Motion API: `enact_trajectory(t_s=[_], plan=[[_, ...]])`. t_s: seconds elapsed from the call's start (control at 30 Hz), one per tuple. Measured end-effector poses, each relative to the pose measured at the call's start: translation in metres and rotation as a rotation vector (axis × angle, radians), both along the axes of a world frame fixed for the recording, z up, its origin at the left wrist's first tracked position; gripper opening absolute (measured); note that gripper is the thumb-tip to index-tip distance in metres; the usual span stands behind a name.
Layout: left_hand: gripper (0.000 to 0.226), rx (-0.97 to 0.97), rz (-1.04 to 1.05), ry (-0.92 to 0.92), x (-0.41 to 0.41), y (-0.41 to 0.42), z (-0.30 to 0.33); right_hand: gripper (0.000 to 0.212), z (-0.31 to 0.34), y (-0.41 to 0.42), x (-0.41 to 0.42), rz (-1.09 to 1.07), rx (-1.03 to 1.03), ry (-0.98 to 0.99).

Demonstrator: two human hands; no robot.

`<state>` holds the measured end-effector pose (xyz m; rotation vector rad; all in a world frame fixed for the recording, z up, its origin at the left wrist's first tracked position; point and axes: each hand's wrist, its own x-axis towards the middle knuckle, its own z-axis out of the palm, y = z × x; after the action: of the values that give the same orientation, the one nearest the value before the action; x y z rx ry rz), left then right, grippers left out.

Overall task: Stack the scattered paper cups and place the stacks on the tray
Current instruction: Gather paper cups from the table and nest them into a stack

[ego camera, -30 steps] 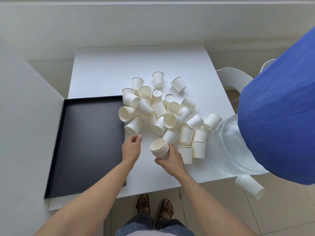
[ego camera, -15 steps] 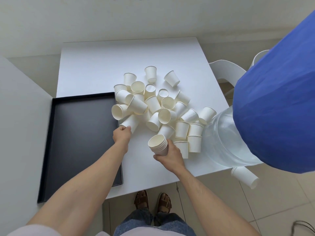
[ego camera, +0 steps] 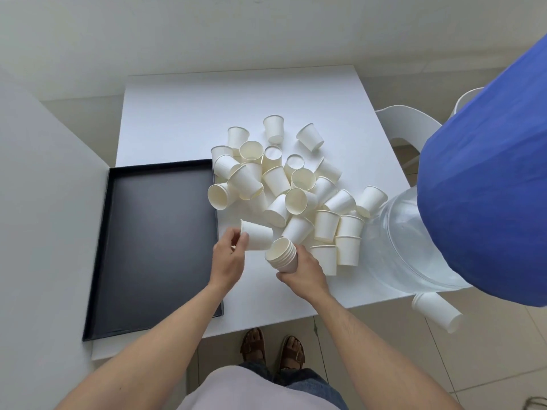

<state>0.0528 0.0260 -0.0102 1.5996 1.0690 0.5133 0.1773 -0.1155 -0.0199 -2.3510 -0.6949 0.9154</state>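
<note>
The left hand (ego camera: 228, 258) pinches 1 paper cup (ego camera: 257, 234) (lying sideways) just beside the stack (ego camera: 282, 255) gripped by the right hand (ego camera: 305, 275), above the desk (ego camera: 183, 113) between tray (ego camera: 159, 241) and scattered cups (ego camera: 296, 187).

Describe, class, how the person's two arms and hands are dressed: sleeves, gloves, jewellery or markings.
Both forearms are bare up to the frame edge, with no sleeve showing. The left hand and right hand wear no gloves; no rings, watch or markings are visible.
</note>
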Motion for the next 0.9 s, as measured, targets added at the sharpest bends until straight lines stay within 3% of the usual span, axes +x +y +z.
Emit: enact_trajectory(t_s=[0.2,0.37,0.5,0.57,0.7,0.77,0.9], plan=[[0.016,-0.043,-0.309,-0.023,0.003,-0.002,0.008,0.073,0.005,0.01,-0.004,0.055,0.04,-0.036],[0.029,-0.007,-0.465,0.005,0.005,-0.007,0.009,0.06,0.008,0.025,-0.012,0.079,0.071,-0.014],[0.039,0.151,-0.555,0.029,0.007,-0.007,0.007,0.054,0.009,0.034,-0.015,0.055,0.086,-0.001],[0.035,0.179,-0.484,0.038,0.005,-0.002,0.005,0.055,0.008,0.035,-0.014,0.038,0.088,0.004],[0.023,0.087,-0.068,0.024,0.012,0.019,0.0,0.058,0.006,0.032,-0.009,-0.018,0.088,0.012],[0.03,0.057,0.091,0.077,0.018,0.033,-0.002,0.057,0.006,0.028,-0.008,-0.035,0.089,0.02],[0.055,0.036,0.168,0.147,0.034,0.066,-0.003,0.056,0.003,0.02,-0.001,-0.057,0.081,0.03]])
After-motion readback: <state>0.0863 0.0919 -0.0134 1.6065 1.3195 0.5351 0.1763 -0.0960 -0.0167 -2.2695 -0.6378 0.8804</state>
